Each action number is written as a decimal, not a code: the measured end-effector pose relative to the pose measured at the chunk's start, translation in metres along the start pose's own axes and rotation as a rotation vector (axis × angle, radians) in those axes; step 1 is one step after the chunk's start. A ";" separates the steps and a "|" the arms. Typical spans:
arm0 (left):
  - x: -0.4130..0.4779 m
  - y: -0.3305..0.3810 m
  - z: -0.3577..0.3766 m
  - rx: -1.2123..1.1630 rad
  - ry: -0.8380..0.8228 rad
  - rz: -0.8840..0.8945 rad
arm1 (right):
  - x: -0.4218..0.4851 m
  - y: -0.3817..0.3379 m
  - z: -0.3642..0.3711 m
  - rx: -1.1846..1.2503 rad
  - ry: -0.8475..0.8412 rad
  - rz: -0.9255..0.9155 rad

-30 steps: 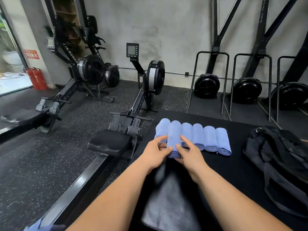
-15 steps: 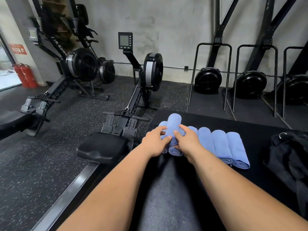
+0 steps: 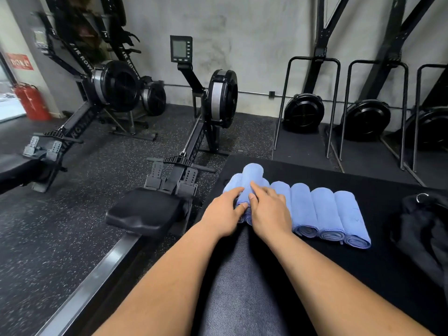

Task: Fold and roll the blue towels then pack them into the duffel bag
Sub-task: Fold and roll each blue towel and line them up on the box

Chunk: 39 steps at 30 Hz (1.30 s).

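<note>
Towel roll (image 3: 253, 177) now atop the row (image 3: 327, 212)

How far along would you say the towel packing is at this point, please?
Rolling looks nearly done: finished rolls lie side by side on the black mat. In hand: left hand and right hand grip the top roll, perched on the row's left end. Left: packing; the duffel bag sits apart at right, no towel visible in it.

Wall (image 3: 254, 32): bare grey concrete, 12 o'clock.
Floor (image 3: 60, 238): black speckled rubber, 9 o'clock.
Rowing machines: one (image 3: 218, 100) at 12 o'clock, another (image 3: 114, 88) at 10 o'clock.
Fan units (image 3: 304, 115): black, behind tube frames, 2 o'clock.
Fire extinguisher (image 3: 31, 103): red, 10 o'clock, beside a bright window (image 3: 6, 105).
</note>
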<state>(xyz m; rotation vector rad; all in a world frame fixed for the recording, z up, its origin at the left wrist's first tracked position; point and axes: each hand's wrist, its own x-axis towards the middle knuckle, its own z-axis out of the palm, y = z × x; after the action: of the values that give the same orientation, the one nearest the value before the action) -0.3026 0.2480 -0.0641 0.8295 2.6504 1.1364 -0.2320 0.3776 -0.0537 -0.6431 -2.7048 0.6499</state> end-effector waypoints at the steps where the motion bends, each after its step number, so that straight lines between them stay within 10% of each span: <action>1: 0.001 0.000 0.000 0.014 -0.015 0.001 | 0.000 0.001 0.001 -0.017 -0.022 0.002; 21: -0.074 0.037 -0.077 0.217 -0.078 0.039 | -0.045 -0.032 -0.061 -0.141 -0.302 -0.001; 39: -0.302 -0.029 -0.170 0.209 0.112 -0.251 | -0.202 -0.180 -0.074 -0.205 -0.413 -0.431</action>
<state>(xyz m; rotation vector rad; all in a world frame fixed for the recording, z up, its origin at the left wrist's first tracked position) -0.1190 -0.0375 0.0101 0.4528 2.9000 0.8801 -0.0945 0.1625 0.0637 0.0581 -3.1708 0.4308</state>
